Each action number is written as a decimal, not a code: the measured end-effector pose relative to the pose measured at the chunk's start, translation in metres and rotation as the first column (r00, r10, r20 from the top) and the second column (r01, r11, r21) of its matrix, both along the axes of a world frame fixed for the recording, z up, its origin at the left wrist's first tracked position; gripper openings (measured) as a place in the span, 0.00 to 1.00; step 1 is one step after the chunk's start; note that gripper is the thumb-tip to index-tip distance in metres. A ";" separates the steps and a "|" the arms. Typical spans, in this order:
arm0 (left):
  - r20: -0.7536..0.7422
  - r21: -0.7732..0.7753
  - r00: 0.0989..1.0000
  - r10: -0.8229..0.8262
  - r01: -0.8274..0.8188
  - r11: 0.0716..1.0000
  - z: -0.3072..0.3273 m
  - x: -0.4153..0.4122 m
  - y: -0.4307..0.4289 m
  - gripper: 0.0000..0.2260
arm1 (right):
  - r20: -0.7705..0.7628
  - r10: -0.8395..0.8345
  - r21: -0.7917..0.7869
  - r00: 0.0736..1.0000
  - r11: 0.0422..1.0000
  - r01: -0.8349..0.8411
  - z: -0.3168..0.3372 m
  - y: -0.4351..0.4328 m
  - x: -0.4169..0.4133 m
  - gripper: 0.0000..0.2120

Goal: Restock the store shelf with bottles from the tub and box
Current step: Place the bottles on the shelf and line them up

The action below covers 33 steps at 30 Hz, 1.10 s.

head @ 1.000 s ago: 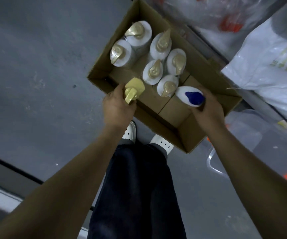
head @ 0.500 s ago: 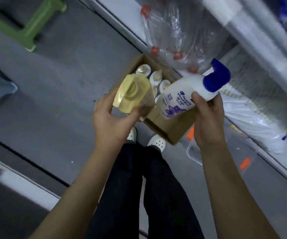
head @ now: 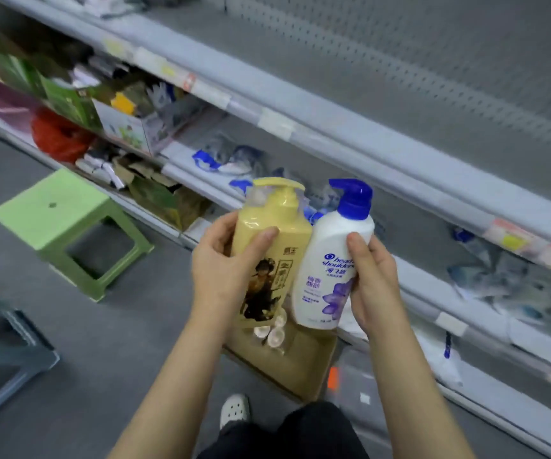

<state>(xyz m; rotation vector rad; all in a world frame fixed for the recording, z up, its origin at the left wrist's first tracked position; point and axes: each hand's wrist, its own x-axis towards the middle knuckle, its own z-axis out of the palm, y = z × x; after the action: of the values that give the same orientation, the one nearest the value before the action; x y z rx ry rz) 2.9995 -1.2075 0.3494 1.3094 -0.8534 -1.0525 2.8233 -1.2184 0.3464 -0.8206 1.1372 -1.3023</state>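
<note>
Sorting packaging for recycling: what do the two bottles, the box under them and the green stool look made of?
Yellow bottle: glossy plastic, going by its highlights. White bottle: smooth plastic, blue pump. Box: matte brown cardboard. Green stool: looks like moulded plastic, even colour, slight sheen.

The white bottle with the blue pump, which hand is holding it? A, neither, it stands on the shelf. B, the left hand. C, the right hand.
C: the right hand grips the white bottle, while the left hand holds the yellow bottle.
</note>
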 end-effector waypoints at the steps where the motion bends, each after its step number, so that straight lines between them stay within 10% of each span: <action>1: 0.004 -0.039 1.000 -0.024 0.024 0.999 0.014 -0.006 -0.001 0.24 | -0.009 -0.023 -0.013 1.000 1.000 0.023 0.015 0.002 -0.006 0.30; 8: -0.002 -0.235 0.989 -0.147 0.142 0.962 0.097 -0.072 -0.019 0.11 | -0.114 -0.138 -0.214 0.984 0.970 0.111 0.106 0.001 -0.071 0.20; 33: 0.118 -0.722 0.974 -0.195 0.218 0.656 0.317 -0.277 -0.025 0.27 | -0.284 -0.447 -0.603 0.848 0.771 0.205 0.342 0.035 -0.266 0.24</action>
<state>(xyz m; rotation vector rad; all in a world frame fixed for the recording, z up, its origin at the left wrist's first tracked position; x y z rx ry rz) 2.7225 -1.2321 0.6665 0.5388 -1.3041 -0.7199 2.5573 -1.1836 0.6888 -1.4279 1.2923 -1.8707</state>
